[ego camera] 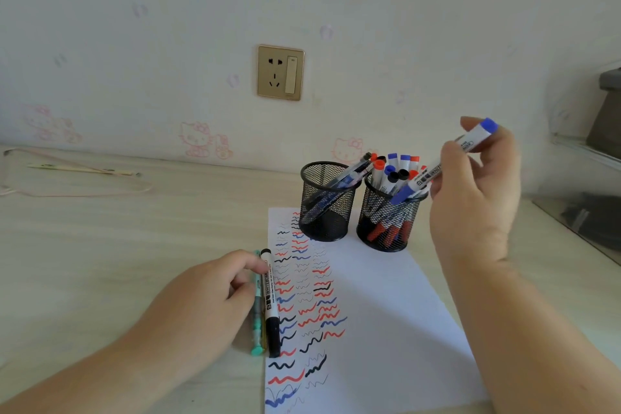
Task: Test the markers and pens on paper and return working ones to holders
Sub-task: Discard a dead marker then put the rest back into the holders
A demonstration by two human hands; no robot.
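Note:
My right hand point(477, 185) holds a blue whiteboard marker point(440, 165) slanted, its capped lower end over the rim of the right mesh holder point(386, 228), which is full of red, blue and black markers. The left mesh holder point(324, 212) holds a few pens. Both stand on the far end of a white paper point(386, 312) covered with red, blue and black squiggles. My left hand point(201, 306) rests on the desk with its fingertips touching a black whiteboard marker point(270, 299) and a teal pen point(257, 319) at the paper's left edge.
The light wooden desk point(117, 245) runs to a wall with a gold socket plate point(280, 72). A thin cable and a stick-like object point(80, 171) lie at the far left. A glass-edged shelf with dark items point(584, 215) sits at the right.

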